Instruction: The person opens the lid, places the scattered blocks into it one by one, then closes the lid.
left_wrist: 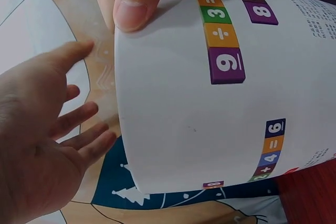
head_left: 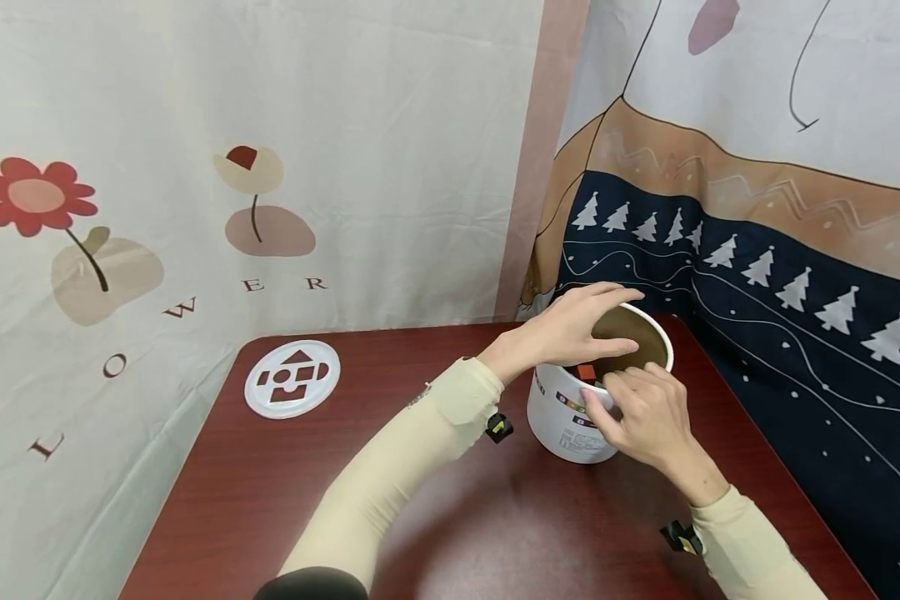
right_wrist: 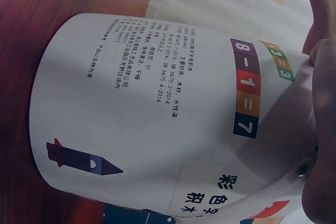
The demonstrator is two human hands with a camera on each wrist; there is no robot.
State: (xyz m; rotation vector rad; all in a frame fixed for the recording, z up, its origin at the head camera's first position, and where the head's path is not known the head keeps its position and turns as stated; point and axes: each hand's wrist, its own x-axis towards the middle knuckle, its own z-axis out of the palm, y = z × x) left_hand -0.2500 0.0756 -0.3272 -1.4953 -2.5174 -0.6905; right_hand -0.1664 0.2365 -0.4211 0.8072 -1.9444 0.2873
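Note:
A white bucket (head_left: 570,429) with printed number sums stands on the table, its top uncovered. Inside it part of an orange-red block (head_left: 587,372) shows; the rest of the contents is hidden. My right hand (head_left: 648,408) grips the near right rim, thumb outside and fingers curled over the edge. My left hand (head_left: 573,325) hovers over the opening with its fingers extended and holds nothing visible. In the left wrist view the left hand (left_wrist: 44,135) is beside the bucket's rim, apart from it. The right wrist view shows the right hand (right_wrist: 325,108) in shadow at the rim.
A white round lid (head_left: 256,392) with shaped cut-outs lies at the far left of the brown table (head_left: 270,492). Behind the table hangs a pale printed cloth (head_left: 390,167). A dark blue cloth with white trees (head_left: 795,367) borders the right side.

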